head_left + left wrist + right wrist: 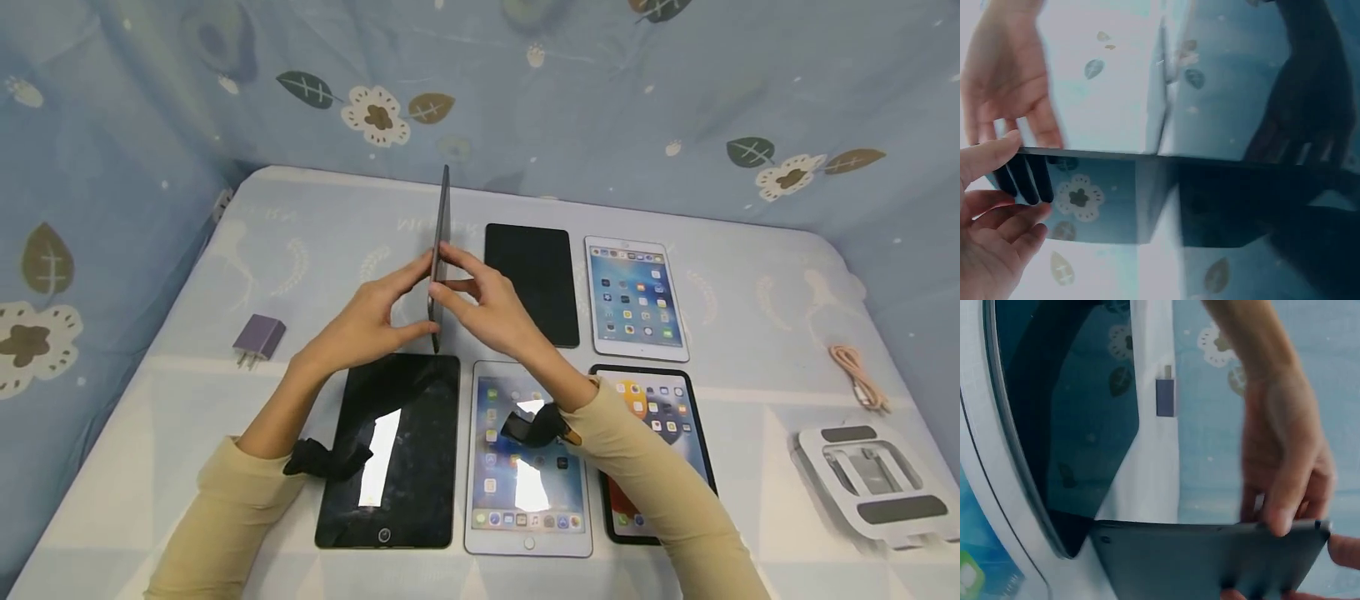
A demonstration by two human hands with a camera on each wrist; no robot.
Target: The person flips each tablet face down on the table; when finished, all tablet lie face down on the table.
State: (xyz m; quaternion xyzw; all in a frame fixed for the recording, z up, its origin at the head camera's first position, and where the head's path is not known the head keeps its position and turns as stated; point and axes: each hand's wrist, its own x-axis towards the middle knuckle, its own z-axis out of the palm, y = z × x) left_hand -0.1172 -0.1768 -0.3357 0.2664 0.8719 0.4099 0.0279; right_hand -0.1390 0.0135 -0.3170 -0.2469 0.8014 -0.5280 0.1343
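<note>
A thin dark tablet (442,225) stands on edge, raised above the table's left-centre part, seen almost edge-on from the head. My left hand (363,325) holds it from the left, thumb at its near end. On the other side my right hand (487,304) grips it with thumb and fingers. In the right wrist view the tablet's grey back (1179,559) shows, with the left hand (1288,450) at its edge. The glossy screen (1110,194) mirrors fingers in the left wrist view. Just below the hands lies a black-screened tablet (405,475).
A white tablet (528,533) and a black-framed lit tablet (660,408) lie in the near row. Behind them are a dark tablet (532,283) and another white tablet (637,296). A purple charger plug (259,336) sits left; a coiled cable (858,375) and a folding stand (873,483) right.
</note>
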